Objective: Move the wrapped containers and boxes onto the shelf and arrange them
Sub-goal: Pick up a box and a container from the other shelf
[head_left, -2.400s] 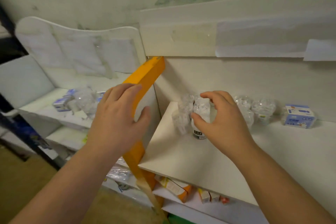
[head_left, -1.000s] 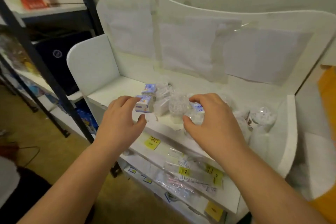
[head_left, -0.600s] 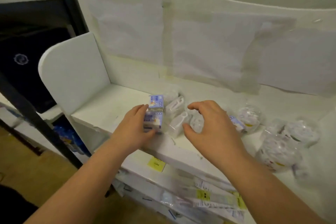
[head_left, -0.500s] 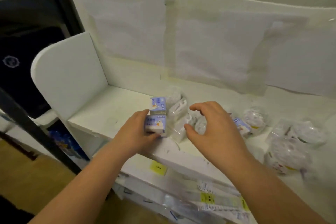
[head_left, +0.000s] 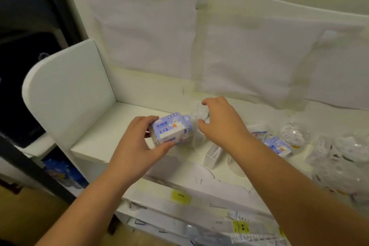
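While the left hand [head_left: 137, 146] curls around it, a small blue and white box [head_left: 169, 131] sits in that hand, tipped a little, just over the front part of the white shelf [head_left: 111, 124]. The thumb is under the box and the fingers are on its far left side, so the hand is closed on it. Right behind this box, touching it, is a second blue box [head_left: 187, 124], and only a thin bit of it shows. Just past that, the right hand [head_left: 221, 124] bends over a clear wrapped container [head_left: 198, 113]. Its fingers are curled on top and its thumb is close to the near side, but I cannot tell if it is really gripping or only touching. Near the right wrist, on the side away from the left hand, a clear flat pack [head_left: 214, 155] lies on the shelf. Farther out that way is another blue box [head_left: 278, 147], and beside it a round clear wrapped container [head_left: 293, 136]. Even farther out is a pile of more shiny wrapped containers [head_left: 339, 156]; they are blurry. To the outside of the left hand stands a white side panel [head_left: 65, 90] with a round top. Below both hands, a lower ledge has a yellow tag [head_left: 180, 195] on it.
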Action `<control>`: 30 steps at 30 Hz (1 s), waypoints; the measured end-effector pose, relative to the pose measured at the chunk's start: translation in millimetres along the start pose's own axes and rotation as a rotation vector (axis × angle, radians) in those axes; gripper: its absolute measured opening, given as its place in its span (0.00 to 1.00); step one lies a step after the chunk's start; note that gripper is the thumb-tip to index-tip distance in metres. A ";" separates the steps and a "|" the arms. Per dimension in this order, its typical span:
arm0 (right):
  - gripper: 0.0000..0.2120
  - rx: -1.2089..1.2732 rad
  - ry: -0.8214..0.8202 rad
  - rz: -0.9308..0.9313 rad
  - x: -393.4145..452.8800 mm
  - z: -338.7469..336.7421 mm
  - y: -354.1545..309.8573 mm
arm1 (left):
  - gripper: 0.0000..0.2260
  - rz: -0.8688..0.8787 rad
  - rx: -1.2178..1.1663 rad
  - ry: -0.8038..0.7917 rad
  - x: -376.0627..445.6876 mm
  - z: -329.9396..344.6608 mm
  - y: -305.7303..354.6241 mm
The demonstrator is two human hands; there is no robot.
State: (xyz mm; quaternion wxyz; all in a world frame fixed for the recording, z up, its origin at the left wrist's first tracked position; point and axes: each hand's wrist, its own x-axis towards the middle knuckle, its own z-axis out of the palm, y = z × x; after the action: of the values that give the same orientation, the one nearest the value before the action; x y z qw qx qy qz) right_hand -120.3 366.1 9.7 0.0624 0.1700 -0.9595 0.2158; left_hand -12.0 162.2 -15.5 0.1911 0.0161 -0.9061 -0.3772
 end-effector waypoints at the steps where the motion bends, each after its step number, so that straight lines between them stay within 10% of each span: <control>1: 0.23 -0.071 -0.028 0.009 9.7 4.3 -2.0 | 0.25 -0.014 -0.017 0.033 1.6 -3.0 1.9; 9: 0.22 -0.256 -0.093 0.116 46.6 36.4 -12.5 | 0.27 -0.104 -0.074 0.097 7.4 -21.8 0.3; 30: 0.24 0.468 0.387 0.134 -68.4 -93.2 23.9 | 0.29 -0.016 -0.320 0.107 31.4 4.6 71.1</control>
State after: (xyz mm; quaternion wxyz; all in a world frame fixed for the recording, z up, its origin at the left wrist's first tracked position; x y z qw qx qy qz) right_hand -60.4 447.4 70.9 0.1887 0.0719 -0.8630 0.4631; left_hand -34.7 210.7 41.1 0.2359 0.0128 -0.8229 -0.5167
